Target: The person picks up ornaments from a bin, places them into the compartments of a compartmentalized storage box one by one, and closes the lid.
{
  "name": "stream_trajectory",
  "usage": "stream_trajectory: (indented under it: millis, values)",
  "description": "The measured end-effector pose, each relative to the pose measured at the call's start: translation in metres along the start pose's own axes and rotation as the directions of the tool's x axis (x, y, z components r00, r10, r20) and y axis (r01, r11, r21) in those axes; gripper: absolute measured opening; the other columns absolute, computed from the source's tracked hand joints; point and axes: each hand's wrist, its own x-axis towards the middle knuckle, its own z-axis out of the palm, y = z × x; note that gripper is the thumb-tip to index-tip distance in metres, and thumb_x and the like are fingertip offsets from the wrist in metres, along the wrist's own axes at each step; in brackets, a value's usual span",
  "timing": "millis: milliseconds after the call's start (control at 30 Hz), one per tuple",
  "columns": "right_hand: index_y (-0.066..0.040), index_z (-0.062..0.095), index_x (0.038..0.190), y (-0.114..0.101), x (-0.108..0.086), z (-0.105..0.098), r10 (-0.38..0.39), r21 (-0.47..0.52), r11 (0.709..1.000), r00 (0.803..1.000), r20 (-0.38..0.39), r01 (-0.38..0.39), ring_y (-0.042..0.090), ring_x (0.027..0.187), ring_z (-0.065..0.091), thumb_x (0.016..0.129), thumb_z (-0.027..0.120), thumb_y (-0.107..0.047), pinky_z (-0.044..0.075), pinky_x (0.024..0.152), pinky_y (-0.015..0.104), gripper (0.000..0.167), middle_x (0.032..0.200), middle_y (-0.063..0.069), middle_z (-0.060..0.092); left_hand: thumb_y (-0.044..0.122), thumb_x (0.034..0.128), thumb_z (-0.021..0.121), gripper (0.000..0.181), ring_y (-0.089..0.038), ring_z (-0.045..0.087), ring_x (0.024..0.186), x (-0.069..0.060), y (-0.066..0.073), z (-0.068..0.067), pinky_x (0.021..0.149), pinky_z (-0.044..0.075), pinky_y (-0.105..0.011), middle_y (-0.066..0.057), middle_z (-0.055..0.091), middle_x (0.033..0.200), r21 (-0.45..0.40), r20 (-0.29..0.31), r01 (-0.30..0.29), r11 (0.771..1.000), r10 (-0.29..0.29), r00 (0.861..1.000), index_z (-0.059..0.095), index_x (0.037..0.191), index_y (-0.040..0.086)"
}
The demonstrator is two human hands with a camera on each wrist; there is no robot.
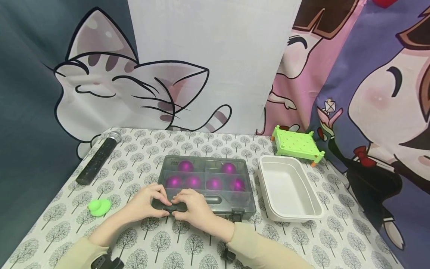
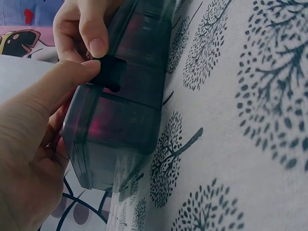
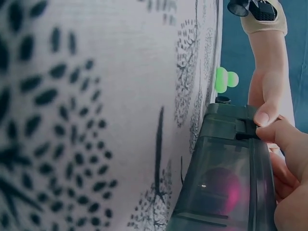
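Note:
A translucent grey plastic case (image 1: pixel 243 201) lies with its lid down on the table, and several purple balls (image 1: pixel 229 168) show through its compartments. At the front left corner, my left hand (image 1: pixel 146 203) pinches the case's front edge, thumb on the black latch (image 2: pixel 111 73) and fingers curled over the lid. Close beside it, my right hand (image 1: pixel 195 207) grips the same edge, its thumb also at that latch. In the left wrist view the two thumb tips nearly meet. A second latch (image 1: pixel 237 214) sits at the front right.
Right of the case stands a white plastic tub (image 1: pixel 290 215). Behind that is a green toy bed (image 1: pixel 297 144) with orange feet. To the left lie a black microphone (image 1: pixel 97 160) and a green toy duck (image 1: pixel 99 207). A tree-print cloth (image 1: pixel 161 241) covers the table.

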Motion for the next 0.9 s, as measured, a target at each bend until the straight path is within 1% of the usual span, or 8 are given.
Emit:
stream_trajectory:
  millis: [100,333,467,600,700,767,900]
  values:
    - [-0.013,0.075,0.101,0.0,0.0,0.001,-0.012,-0.006,1.0,1.0,-0.007,0.012,0.012,0.102,0.065,0.079,0.079,-0.023,0.053,0.095,0.022,0.025,0.107,-0.002,0.073,0.018,0.0625,0.089,0.02,-0.002,0.051,0.084,0.001,0.001,-0.001,0.075,0.044,-0.024,0.016,0.061,0.081,-0.007,0.005,-0.007,1.0,0.007,1.0,0.077,0.078,0.023]
    - [-0.013,0.075,0.1,0.001,-0.001,0.002,-0.018,0.0,1.0,0.999,-0.026,0.018,0.012,0.101,0.065,0.078,0.079,-0.021,0.053,0.093,0.02,0.024,0.106,-0.002,0.073,0.018,0.0636,0.088,0.02,-0.001,0.051,0.084,0.004,0.0,-0.003,0.076,0.045,-0.023,0.015,0.061,0.081,-0.014,0.05,0.006,1.0,-0.005,0.999,0.078,0.08,0.022]
    - [-0.013,0.074,0.103,0.001,-0.001,0.002,-0.008,0.005,1.0,1.0,-0.001,0.008,0.013,0.103,0.064,0.078,0.079,-0.021,0.052,0.094,0.021,0.027,0.109,-0.002,0.072,0.02,0.0639,0.088,0.02,-0.001,0.05,0.084,0.005,-0.001,-0.005,0.076,0.045,-0.023,0.015,0.061,0.082,0.001,0.082,0.03,1.0,-0.03,0.996,0.078,0.081,0.022]
    - [-0.013,0.073,0.108,0.0,0.001,-0.004,0.007,0.019,1.0,0.998,0.065,-0.008,0.011,0.105,0.061,0.078,0.079,-0.021,0.05,0.091,0.017,0.032,0.112,-0.002,0.07,0.023,0.0645,0.088,0.02,0.0,0.05,0.084,0.009,0.0,-0.01,0.076,0.044,-0.022,0.015,0.061,0.084,0.012,0.142,0.051,0.999,-0.052,0.988,0.078,0.082,0.022]
    - [-0.012,0.072,0.11,0.001,0.003,-0.01,0.015,0.041,0.999,0.995,0.101,-0.019,0.011,0.106,0.062,0.078,0.079,-0.021,0.049,0.09,0.016,0.034,0.113,-0.002,0.07,0.024,0.0649,0.088,0.021,0.0,0.051,0.083,0.014,0.001,-0.014,0.075,0.044,-0.022,0.014,0.063,0.084,-0.001,0.193,0.044,0.999,-0.043,0.98,0.078,0.083,0.021]
    - [-0.012,0.071,0.11,0.003,0.004,-0.014,0.024,0.055,0.998,0.994,0.111,-0.03,0.011,0.107,0.063,0.079,0.079,-0.021,0.05,0.094,0.019,0.034,0.113,-0.001,0.071,0.024,0.0655,0.088,0.02,0.0,0.052,0.083,0.018,0.001,-0.017,0.075,0.044,-0.022,0.015,0.063,0.084,-0.009,0.225,0.035,0.999,-0.032,0.974,0.078,0.083,0.02]
    - [-0.011,0.07,0.111,0.008,0.001,-0.024,0.041,0.082,0.995,0.993,0.106,-0.05,0.014,0.109,0.064,0.08,0.078,-0.021,0.051,0.101,0.027,0.034,0.114,0.0,0.071,0.026,0.069,0.086,0.02,-0.001,0.055,0.083,0.026,0.003,-0.02,0.077,0.046,-0.023,0.014,0.067,0.085,-0.007,0.276,0.014,1.0,-0.012,0.961,0.078,0.085,0.019]
